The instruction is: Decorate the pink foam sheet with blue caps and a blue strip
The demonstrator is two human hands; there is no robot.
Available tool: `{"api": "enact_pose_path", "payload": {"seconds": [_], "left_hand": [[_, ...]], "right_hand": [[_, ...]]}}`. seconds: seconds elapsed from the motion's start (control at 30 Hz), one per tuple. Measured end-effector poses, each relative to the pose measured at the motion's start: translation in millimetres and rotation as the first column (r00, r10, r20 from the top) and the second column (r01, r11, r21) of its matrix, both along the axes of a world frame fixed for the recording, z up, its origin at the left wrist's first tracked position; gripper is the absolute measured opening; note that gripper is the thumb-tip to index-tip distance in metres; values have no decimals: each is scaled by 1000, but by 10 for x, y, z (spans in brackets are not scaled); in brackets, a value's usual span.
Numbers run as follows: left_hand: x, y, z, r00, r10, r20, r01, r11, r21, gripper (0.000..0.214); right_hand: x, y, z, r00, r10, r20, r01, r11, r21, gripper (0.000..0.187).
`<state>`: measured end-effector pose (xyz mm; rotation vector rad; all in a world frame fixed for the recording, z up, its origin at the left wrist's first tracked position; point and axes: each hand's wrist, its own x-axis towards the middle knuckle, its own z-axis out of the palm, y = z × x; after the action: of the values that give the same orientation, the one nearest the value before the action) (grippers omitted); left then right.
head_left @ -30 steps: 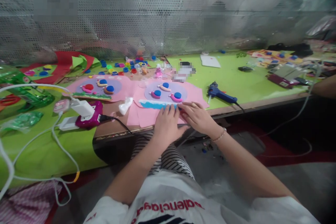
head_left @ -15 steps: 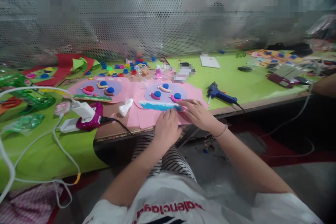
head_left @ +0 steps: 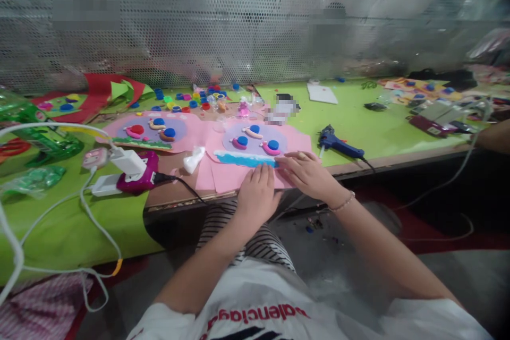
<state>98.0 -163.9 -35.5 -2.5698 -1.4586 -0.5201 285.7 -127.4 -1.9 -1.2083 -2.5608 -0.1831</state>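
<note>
My left hand point(head_left: 258, 195) lies palm down on the near part of a pink paper sheet point(head_left: 227, 183), fingers stretched out to the blue clay strip point(head_left: 243, 160). To its right, my right hand point(head_left: 309, 175) rests flat with its fingertips at the strip's right end, which they partly cover. Neither hand grips anything that I can see. Above the strip, a lilac oval carries three clay snail shapes, one a pink snail with a blue shell point(head_left: 272, 146). A similar decorated pink sheet point(head_left: 191, 127) lies to the left.
A blue glue gun point(head_left: 340, 145) lies right of my hands. On the left are a purple power adapter point(head_left: 149, 170) with white plugs, trailing cables and a green bottle point(head_left: 48, 135). Several small coloured clay pots point(head_left: 193, 103) stand behind. Another person's arm point(head_left: 496, 137) shows at the right edge.
My right hand has come slightly nearer, off the lowest snail, which shows fully now. My left hand stays by the blue strip. The view has shifted a little.
</note>
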Motion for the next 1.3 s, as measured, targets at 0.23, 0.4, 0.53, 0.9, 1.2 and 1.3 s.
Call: {"api": "enact_pose_path", "payload": {"seconds": [0.23, 0.4, 0.53, 0.9, 1.2, 1.3], "left_hand": [[0, 2, 5, 1000, -9, 6, 9, 1000, -21, 61], [-3, 1, 2, 1000, -18, 18, 19, 1000, -22, 61], [-1, -6, 5, 999, -17, 30, 18, 1000, -4, 65], [-17, 8, -3, 999, -34, 18, 34, 999, -15, 65], [-8, -9, 5, 999, -25, 36, 25, 1000, -2, 66], [-8, -9, -3, 999, -16, 39, 16, 1000, -3, 64]], "right_hand": [[45, 11, 21, 996, -4, -86, -1, 999, -51, 41], [-21, 7, -1, 996, 41, -83, -50, 993, -105, 41], [-77, 24, -22, 994, 45, -97, -59, 988, -141, 44], [-42, 28, 110, 995, 44, -85, -52, 995, -89, 45], [-127, -25, 25, 997, -18, -76, 8, 991, -131, 43], [-149, -13, 13, 994, -11, -106, -5, 989, -146, 44]]}}
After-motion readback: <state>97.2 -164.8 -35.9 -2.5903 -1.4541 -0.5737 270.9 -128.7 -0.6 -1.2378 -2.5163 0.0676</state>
